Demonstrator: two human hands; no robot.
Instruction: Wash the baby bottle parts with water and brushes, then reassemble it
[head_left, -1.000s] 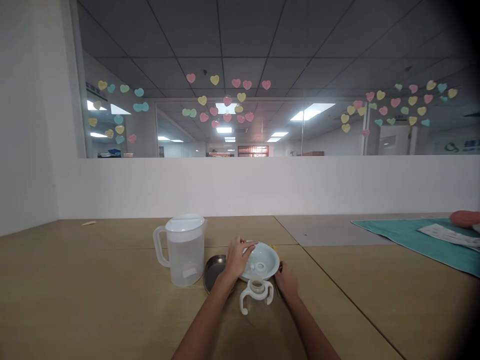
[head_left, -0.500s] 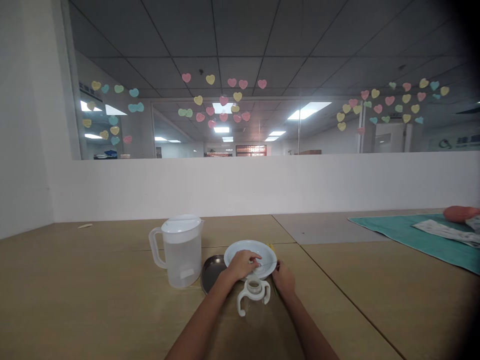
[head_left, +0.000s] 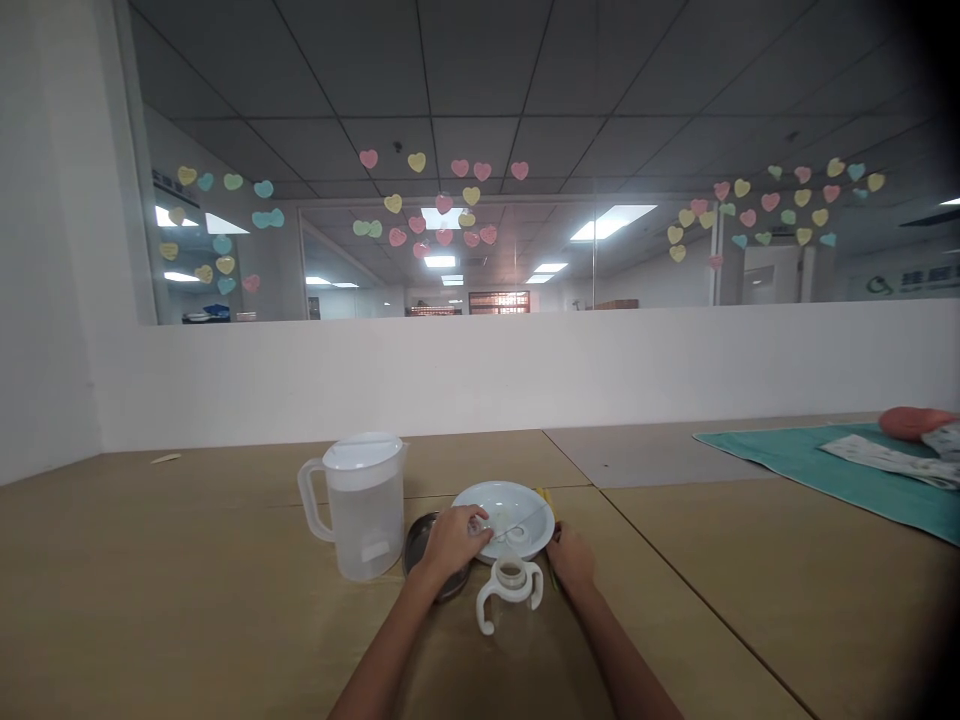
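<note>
The left hand (head_left: 452, 540) is reaching over the near left side of a white bowl (head_left: 484, 491), which is standing on the worktop (head_left: 187, 570) between the two hands. Its thumb and fingers are curling toward each other, and something small and clear seems to be showing there, but I cannot tell if they are pinching it. A thin line (head_left: 525, 518) is crossing over the bowl from near these fingers toward the right rim; what it is, I cannot tell. Inside the bowl, a small white ring (head_left: 514, 535) is lying. The right hand (head_left: 572, 560) is resting just beside the right rim with its fingers bending inward; the fingertips are partly hiding, so I cannot tell what they are holding. A narrow yellow thing (head_left: 546, 494) is showing near this hand, at the bowl's edge.

In front of the bowl, a clear bottle with two white handles (head_left: 512, 590) is standing upright, its mouth open. A dark metal dish (head_left: 417, 548) is sitting left of the bowl, partly behind the left hand. Further left, a translucent pitcher (head_left: 366, 520) is standing with its white lid (head_left: 364, 450) on. At the far right, a teal cloth (head_left: 780, 455) is lying flat.
</note>
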